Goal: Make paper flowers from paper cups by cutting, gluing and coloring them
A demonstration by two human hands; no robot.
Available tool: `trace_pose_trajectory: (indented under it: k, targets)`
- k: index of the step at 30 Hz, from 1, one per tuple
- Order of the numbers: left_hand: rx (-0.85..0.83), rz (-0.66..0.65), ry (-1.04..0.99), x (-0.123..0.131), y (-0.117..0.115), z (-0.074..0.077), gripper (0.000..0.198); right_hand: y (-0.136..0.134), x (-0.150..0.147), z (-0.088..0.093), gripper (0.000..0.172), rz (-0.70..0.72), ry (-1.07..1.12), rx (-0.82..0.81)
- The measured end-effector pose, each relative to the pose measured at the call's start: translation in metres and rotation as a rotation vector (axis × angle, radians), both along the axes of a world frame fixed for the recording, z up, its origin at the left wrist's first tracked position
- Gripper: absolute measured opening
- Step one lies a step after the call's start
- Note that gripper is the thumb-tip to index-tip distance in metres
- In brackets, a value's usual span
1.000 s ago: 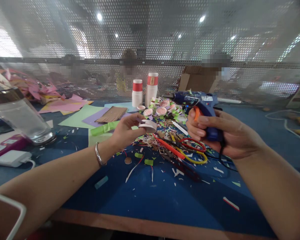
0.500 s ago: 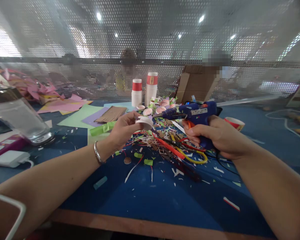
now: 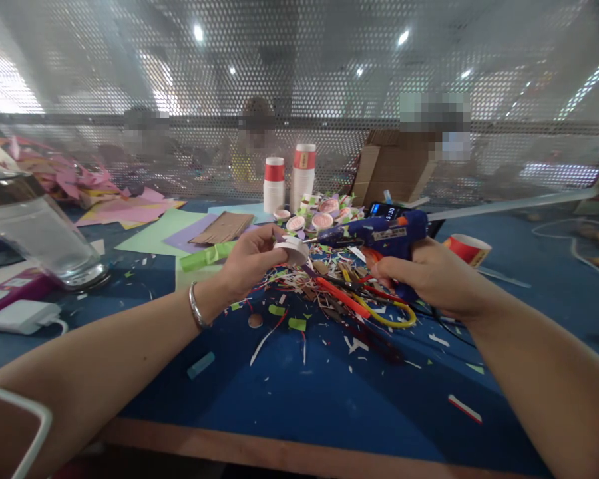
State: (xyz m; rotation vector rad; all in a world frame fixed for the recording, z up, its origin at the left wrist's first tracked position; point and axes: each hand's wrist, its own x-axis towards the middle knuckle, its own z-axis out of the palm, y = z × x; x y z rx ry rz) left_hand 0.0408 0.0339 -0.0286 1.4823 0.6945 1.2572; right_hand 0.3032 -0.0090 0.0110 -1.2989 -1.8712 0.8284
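Note:
My left hand (image 3: 253, 261) pinches a small white paper cup base (image 3: 293, 251), a round piece with a low rim. In my right hand (image 3: 424, 273) is a blue glue gun (image 3: 369, 233), the fingers wrapped round its handle near the orange trigger. A long clear glue stick (image 3: 514, 203) sticks out of its back. The nozzle points left, at the top edge of the white piece; whether it touches I cannot tell. Below both hands lie paper scraps and scissors with a yellow handle (image 3: 404, 319).
Two stacks of paper cups (image 3: 304, 179) stand at the back, beside several round cup bases (image 3: 322, 221). Brown cardboard strips (image 3: 222, 229) and coloured paper (image 3: 147, 233) lie at left, near a glass of water (image 3: 54, 233). A cut red cup (image 3: 468, 249) sits at right.
The glue gun has turned more level, and its nozzle has come down to the white piece. A phone's lit screen now shows behind the gun.

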Motion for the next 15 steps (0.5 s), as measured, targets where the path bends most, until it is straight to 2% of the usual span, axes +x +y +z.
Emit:
trace_pose_trajectory:
  k: [3,9,15]
  targets:
    - [0.014,0.004,0.010,0.0002,-0.0005,0.0001,0.014,-0.0014,-0.0009,0.0006,0.013,-0.105,-0.063,0.016]
    - [0.011,0.029,0.025,0.0005,-0.0005,-0.0001,0.013,-0.0006,-0.0009,0.0007,0.013,-0.069,-0.103,0.045]
    - [0.018,-0.004,0.025,0.0005,-0.0005,0.0002,0.013,-0.0006,0.0012,0.0027,0.023,-0.048,-0.163,0.065]
